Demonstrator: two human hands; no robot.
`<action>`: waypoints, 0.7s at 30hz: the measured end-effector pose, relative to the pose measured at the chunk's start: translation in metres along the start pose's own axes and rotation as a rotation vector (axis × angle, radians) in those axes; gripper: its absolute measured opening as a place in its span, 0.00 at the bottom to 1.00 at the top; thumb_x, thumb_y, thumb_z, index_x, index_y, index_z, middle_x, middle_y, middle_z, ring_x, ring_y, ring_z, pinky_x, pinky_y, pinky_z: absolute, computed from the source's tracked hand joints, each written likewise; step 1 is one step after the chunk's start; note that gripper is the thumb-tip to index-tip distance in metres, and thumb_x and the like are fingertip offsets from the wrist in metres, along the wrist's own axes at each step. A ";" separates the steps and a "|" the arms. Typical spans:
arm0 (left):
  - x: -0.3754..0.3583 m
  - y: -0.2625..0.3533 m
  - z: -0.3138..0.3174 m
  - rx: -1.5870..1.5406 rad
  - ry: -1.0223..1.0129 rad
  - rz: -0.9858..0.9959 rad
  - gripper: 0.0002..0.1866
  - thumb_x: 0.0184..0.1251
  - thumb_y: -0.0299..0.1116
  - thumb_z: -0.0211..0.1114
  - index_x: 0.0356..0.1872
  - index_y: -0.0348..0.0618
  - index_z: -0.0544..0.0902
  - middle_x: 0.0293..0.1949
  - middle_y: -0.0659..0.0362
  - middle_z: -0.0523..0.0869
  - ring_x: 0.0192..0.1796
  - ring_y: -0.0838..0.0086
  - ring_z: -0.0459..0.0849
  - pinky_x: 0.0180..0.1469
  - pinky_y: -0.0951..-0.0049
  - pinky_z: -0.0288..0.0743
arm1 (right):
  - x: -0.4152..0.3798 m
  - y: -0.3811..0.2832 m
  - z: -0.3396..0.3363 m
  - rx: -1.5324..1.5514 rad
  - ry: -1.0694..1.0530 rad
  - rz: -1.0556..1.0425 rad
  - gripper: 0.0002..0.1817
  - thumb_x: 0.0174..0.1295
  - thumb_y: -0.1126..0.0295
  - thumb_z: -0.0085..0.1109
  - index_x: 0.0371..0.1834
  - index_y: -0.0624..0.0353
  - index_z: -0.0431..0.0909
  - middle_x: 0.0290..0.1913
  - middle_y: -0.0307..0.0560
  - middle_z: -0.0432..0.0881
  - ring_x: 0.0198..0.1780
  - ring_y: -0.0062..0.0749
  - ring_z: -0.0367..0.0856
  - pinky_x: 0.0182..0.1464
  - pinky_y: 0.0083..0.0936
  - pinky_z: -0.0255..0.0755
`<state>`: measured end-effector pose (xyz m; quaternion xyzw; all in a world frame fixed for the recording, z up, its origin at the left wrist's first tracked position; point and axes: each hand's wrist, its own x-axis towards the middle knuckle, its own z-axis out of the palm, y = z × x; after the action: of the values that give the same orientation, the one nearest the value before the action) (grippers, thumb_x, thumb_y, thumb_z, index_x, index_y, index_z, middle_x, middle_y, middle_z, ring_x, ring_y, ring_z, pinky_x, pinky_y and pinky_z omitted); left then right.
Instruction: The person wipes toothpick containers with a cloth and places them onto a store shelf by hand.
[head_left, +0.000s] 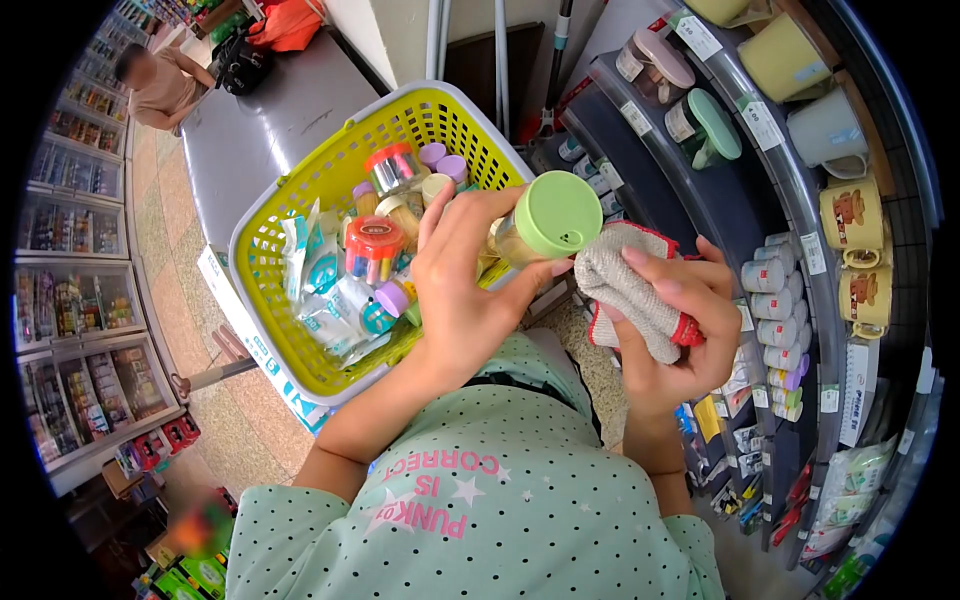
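Observation:
In the head view, my left hand (465, 265) grips a small clear jar with a light green lid (558, 213), its fingers and thumb wrapped round the side. What the jar holds is mostly hidden. My right hand (675, 325) is closed on a folded grey cloth with red edging (632, 285), which is right beside the jar's lid. Behind my left hand stands a yellow-green basket (285, 215) with a pale rim. In it are a red-lidded jar (373, 235), purple-lidded containers (397, 292) and several white and teal packets (340, 315).
A grey table (290, 95) bears the basket, with a black bag (243, 62) at its far end. To the right, curved shelves (690, 150) carry mugs (858, 215) and stacked small containers (770, 290). A person (165, 88) is at the far left near glass-fronted cabinets (75, 290).

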<state>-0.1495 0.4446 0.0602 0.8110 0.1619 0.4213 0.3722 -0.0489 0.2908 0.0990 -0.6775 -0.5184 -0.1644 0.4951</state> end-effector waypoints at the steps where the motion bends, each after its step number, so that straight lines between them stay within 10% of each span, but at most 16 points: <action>1: 0.000 0.000 0.000 -0.003 -0.006 -0.008 0.29 0.42 0.31 0.85 0.50 0.40 0.84 0.45 0.56 0.89 0.50 0.60 0.87 0.72 0.50 0.64 | -0.001 0.002 0.001 -0.010 0.006 0.010 0.26 0.49 0.79 0.75 0.51 0.52 0.75 0.48 0.43 0.91 0.45 0.31 0.83 0.69 0.44 0.62; 13: 0.002 0.001 0.003 -0.040 -0.037 -0.024 0.29 0.41 0.31 0.85 0.49 0.40 0.85 0.44 0.56 0.89 0.50 0.59 0.87 0.72 0.51 0.65 | 0.004 0.017 0.004 0.142 0.119 0.131 0.22 0.49 0.78 0.76 0.47 0.56 0.77 0.46 0.48 0.91 0.46 0.32 0.85 0.65 0.41 0.65; 21: 0.010 -0.002 0.001 -0.061 -0.060 -0.094 0.28 0.42 0.30 0.84 0.49 0.41 0.84 0.45 0.57 0.89 0.50 0.59 0.87 0.71 0.52 0.65 | 0.018 0.007 -0.021 -0.007 -0.395 0.058 0.30 0.49 0.79 0.72 0.60 0.47 0.86 0.69 0.46 0.79 0.39 0.29 0.80 0.57 0.37 0.72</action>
<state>-0.1430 0.4508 0.0642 0.8031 0.1754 0.3836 0.4209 -0.0296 0.2828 0.1185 -0.7129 -0.5852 -0.0155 0.3860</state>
